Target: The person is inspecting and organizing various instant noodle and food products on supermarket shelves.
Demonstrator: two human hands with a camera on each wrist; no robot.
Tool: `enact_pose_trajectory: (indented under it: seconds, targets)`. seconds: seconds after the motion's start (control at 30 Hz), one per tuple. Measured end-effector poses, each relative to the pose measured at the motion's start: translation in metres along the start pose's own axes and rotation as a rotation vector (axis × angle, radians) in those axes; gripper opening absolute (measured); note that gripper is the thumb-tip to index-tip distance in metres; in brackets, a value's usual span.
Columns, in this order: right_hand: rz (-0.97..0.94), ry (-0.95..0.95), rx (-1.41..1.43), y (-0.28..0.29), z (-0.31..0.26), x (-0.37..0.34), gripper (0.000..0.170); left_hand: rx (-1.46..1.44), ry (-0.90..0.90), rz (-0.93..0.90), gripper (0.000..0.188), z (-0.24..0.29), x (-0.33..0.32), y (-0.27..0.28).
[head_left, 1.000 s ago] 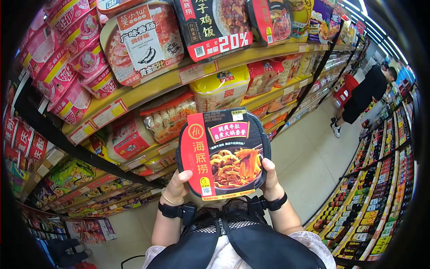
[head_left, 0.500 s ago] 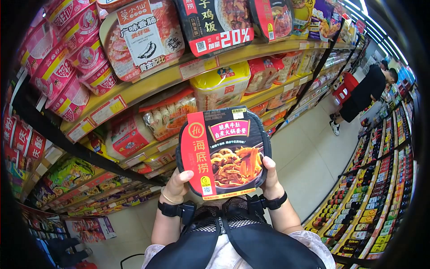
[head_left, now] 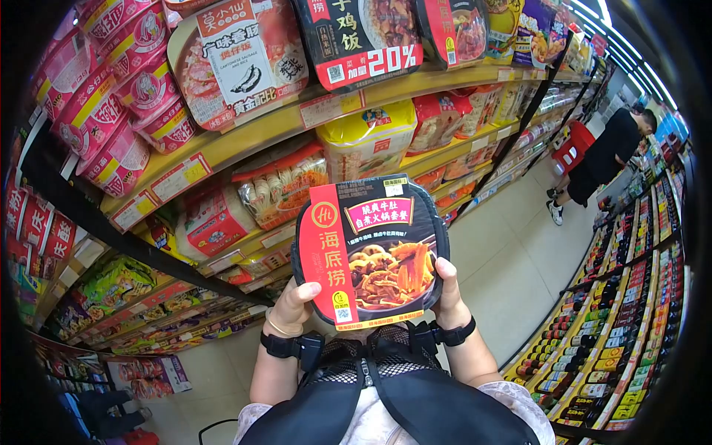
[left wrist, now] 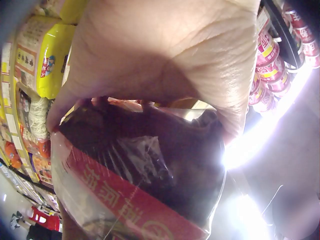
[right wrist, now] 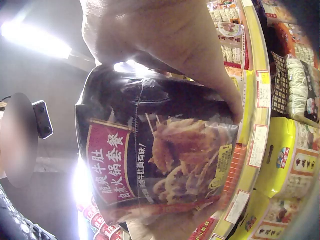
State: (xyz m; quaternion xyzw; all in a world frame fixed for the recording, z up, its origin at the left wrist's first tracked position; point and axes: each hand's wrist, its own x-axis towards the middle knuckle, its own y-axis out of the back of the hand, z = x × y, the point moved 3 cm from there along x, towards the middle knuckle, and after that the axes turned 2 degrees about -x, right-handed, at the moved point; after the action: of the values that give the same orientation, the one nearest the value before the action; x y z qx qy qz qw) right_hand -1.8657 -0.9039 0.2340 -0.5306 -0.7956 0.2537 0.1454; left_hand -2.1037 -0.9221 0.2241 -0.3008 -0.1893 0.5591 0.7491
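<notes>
A black and red boxed meal (head_left: 371, 252) with a food picture is held up before the chest, its printed face toward the head camera. The left hand (head_left: 294, 305) grips its lower left side, thumb on the front edge. At the lower right side the right hand (head_left: 447, 295) grips it the same way. Clear wrap shines over the box (left wrist: 145, 170) in the left wrist view, beneath the left hand (left wrist: 160, 55). In the right wrist view the right hand (right wrist: 160, 40) spans the box's side (right wrist: 165, 145); the fingers behind are partly hidden.
Shelves (head_left: 274, 111) with pink cups (head_left: 119, 167), boxed meals and noodle packs rise ahead and left. Bottle shelves (head_left: 615, 334) line the right. A person in black (head_left: 610, 152) stands in the aisle by a red basket (head_left: 572, 147). Another person (head_left: 104, 415) is at the lower left.
The box and both hands have barely moved. The shelf goods have shifted slightly in the head view.
</notes>
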Motion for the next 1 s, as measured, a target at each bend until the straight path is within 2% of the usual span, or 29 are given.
enact_pose_trajectory:
  seconds: [0.47, 1.0]
  targets:
    - [-0.018, -0.014, -0.014, 0.0027, -0.0003, 0.0006, 0.082, 0.003, 0.002, -0.003, 0.075, -0.0025, -0.0004, 0.0044]
    - [-0.003, -0.013, 0.016, 0.0048, 0.0001, 0.0016, 0.081, 0.005, -0.014, 0.009, 0.069, -0.0030, -0.0018, 0.0046]
